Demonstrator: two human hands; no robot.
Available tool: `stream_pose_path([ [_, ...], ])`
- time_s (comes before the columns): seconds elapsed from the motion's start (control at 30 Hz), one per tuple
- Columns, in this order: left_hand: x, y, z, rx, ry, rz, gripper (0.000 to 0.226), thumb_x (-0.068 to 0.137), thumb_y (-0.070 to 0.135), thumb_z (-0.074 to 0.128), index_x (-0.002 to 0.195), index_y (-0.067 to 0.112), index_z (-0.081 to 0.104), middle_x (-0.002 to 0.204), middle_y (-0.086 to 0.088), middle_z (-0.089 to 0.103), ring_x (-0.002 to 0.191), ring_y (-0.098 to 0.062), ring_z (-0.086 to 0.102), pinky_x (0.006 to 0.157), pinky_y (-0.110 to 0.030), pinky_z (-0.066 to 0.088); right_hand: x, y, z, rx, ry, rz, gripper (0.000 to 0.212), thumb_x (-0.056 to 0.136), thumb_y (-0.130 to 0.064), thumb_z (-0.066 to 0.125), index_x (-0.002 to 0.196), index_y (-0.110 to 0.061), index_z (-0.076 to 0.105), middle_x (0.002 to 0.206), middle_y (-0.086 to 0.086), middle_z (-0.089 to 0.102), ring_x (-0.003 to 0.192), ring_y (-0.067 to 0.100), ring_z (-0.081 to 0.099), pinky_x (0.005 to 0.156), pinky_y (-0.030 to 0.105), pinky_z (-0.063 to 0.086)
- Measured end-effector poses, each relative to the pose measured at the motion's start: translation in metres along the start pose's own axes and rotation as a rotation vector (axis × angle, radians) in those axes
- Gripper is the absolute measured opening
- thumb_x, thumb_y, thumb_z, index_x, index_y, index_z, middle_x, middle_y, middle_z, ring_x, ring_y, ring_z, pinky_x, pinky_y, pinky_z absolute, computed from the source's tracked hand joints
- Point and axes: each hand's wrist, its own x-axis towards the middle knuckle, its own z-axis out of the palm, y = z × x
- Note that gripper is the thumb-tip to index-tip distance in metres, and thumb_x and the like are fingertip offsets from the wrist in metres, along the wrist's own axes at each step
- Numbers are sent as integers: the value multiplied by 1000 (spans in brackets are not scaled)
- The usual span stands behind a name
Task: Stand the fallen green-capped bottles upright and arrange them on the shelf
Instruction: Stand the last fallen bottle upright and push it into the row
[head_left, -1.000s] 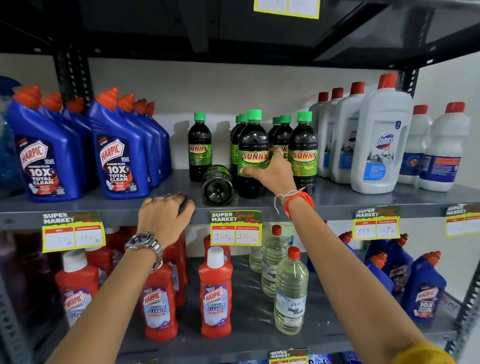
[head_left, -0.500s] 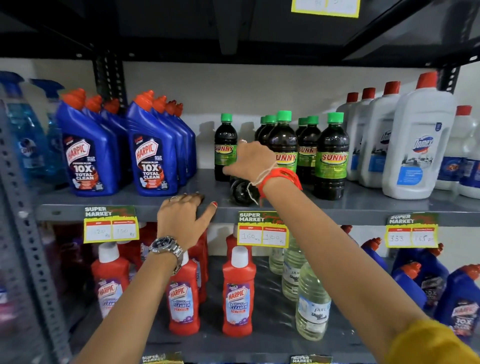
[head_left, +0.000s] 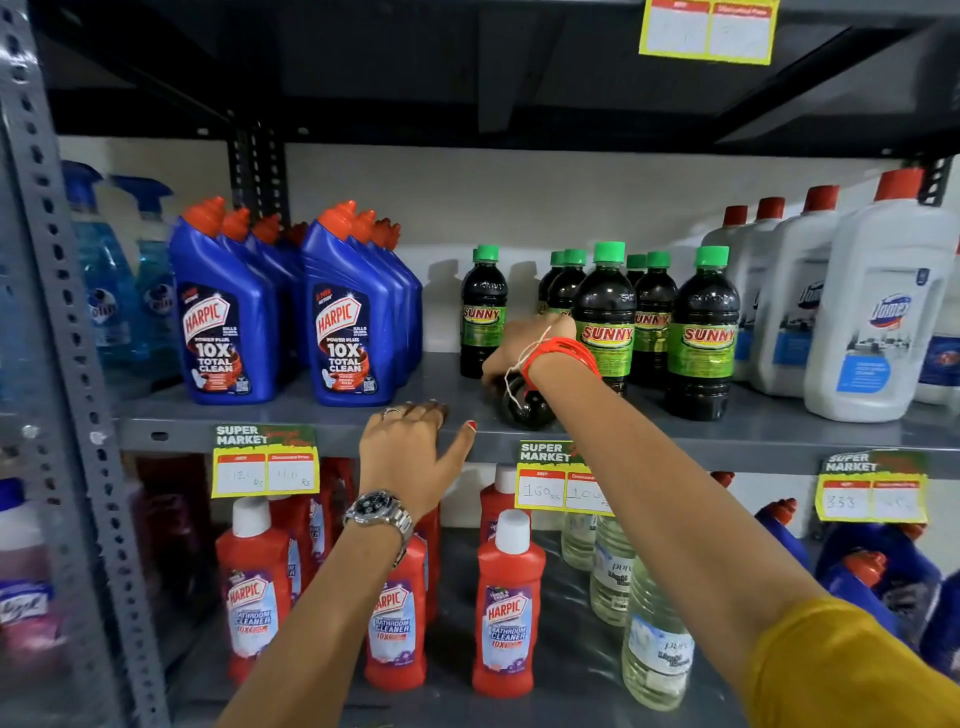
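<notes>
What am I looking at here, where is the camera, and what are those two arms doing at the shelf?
There is no machine here. The camera sits on a person's head and looks forward and down, so the two bare arms you see are that person's own.

The grey metal shelf holds blue Harpic bottles on the left, dark Sunny bottles with green caps in the middle and white Domex bottles on the right. One dark bottle lies on its side, its base facing the camera.

The right hand, with red thread at the wrist, reaches over that fallen bottle; the wrist hides whether the grip has closed on it. The left hand, wearing a watch, rests open on the shelf's front edge and holds nothing.

A lower shelf carries red Harpic bottles and clear bottles.
</notes>
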Motion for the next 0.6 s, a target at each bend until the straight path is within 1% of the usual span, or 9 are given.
stream_pose_path([
  [0.03,0,0,0,3,0,2,61,80,56,31,97,11,69,101,-7,72,90,-26,64,78,-35,45,-4,0,-2,-47,15,18,45,67,-32,72,102,-5,61,101,16,66,97,32,61,88,34,49],
  [0.07,0,0,0,4,1,4,61,80,56,32,97,11,69,101,-7,72,90,-25,64,79,-35,45,-11,-1,-6,-150,101,52,43,67,-43,72,94,-12,58,86,7,63,89,27,59,79,28,44],
  [0.1,0,0,1,3,0,4,60,80,56,32,98,11,69,102,-7,72,91,-25,64,79,-35,45,-18,-2,-12,-280,185,82,47,67,-53,70,92,-16,56,78,1,56,84,24,56,73,27,40],
  [0.2,0,-1,2,6,10,10,60,80,56,33,98,12,69,103,-7,71,92,-25,64,80,-35,46,-32,-4,-19,-331,339,93,58,64,-59,71,98,-15,59,78,1,55,78,24,52,66,28,37],
  [0.3,1,-1,4,7,21,11,58,80,55,35,97,11,69,100,-7,72,91,-25,65,78,-35,46,-32,0,-21,-142,525,41,62,60,-58,74,99,-11,59,89,6,64,85,27,62,64,28,38],
  [0.37,1,-2,5,6,26,13,56,80,54,36,97,12,69,101,-6,72,92,-25,65,78,-35,46,-31,3,-23,21,651,-28,72,60,-56,75,114,-12,55,100,9,68,96,32,65,68,32,43],
  [0.43,1,-2,6,5,31,17,56,80,54,36,98,13,69,102,-6,72,93,-25,65,79,-35,46,-30,5,-24,228,695,-93,79,60,-49,77,127,-18,49,110,9,67,105,32,62,77,34,47],
  [0.5,1,-3,6,7,35,24,56,80,54,37,100,13,69,103,-6,71,95,-25,64,80,-36,46,-24,8,-23,442,666,-150,81,60,-40,81,130,-22,44,104,1,63,103,26,60,81,30,43],
  [0.6,1,-4,7,20,31,34,55,81,54,37,100,13,69,104,-6,71,95,-24,64,80,-37,47,-19,12,-17,639,613,-205,81,58,-26,85,126,-20,40,82,-14,48,81,12,56,78,26,43],
])
